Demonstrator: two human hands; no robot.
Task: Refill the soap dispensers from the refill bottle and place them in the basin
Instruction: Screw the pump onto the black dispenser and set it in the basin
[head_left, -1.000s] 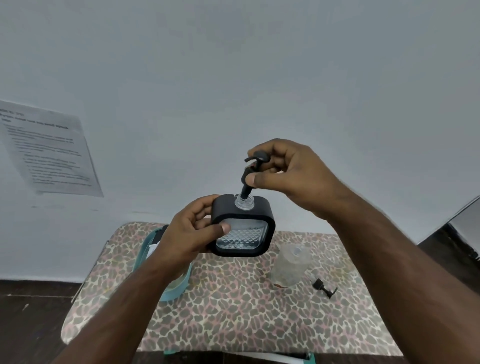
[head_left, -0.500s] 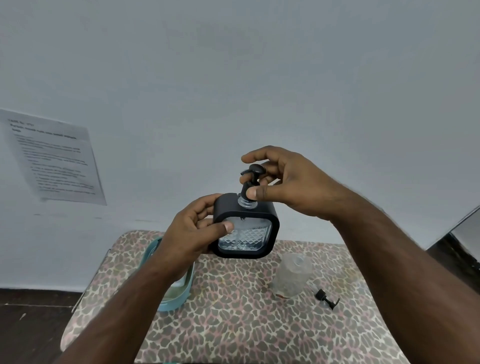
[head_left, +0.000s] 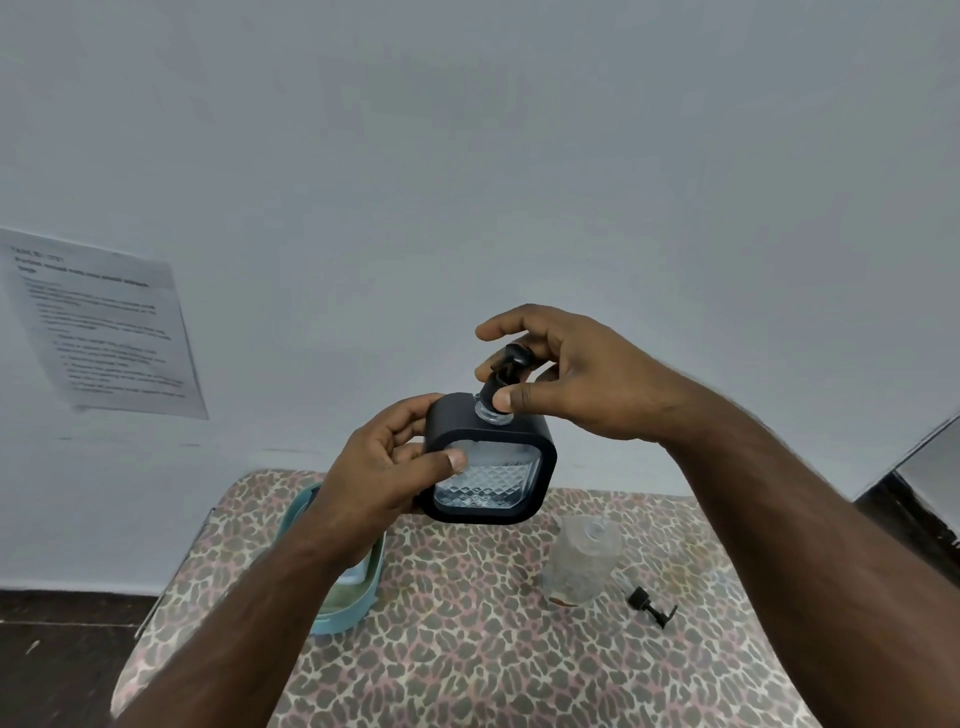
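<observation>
My left hand (head_left: 387, 480) is raised in front of me, above the table, gripping a square black soap dispenser (head_left: 488, 465) by its left side: the thumb lies across the front face and the fingers curl round behind it. The dispenser stands nearly upright, tilted a little so its top leans away to the left, with its long axis running from the rounded base up through the neck and into the black pump (head_left: 505, 371). The pump's spout points to the left and slightly toward me.

The dispenser has a matte black frame with rounded corners and a clear front window moulded in a diamond pattern; the window looks pale blue-grey. A short clear neck sticks out of the top, and the pump collar sits on it.

My right hand (head_left: 576, 379) comes in from the right, over the top of the dispenser. Its thumb and curled fingers pinch the pump at the collar, just above the neck, while the index finger arches over the pump head, apart from it.

Below, a leopard-print table (head_left: 467, 654) carries a teal basin (head_left: 363, 587) at the left, partly hidden by my left forearm. To the right stands a clear bottle (head_left: 579, 564) with an open top, and just beside it lies a second black pump (head_left: 652, 605) on its side. A printed sheet (head_left: 104, 327) is fixed to the pale wall at the left.
</observation>
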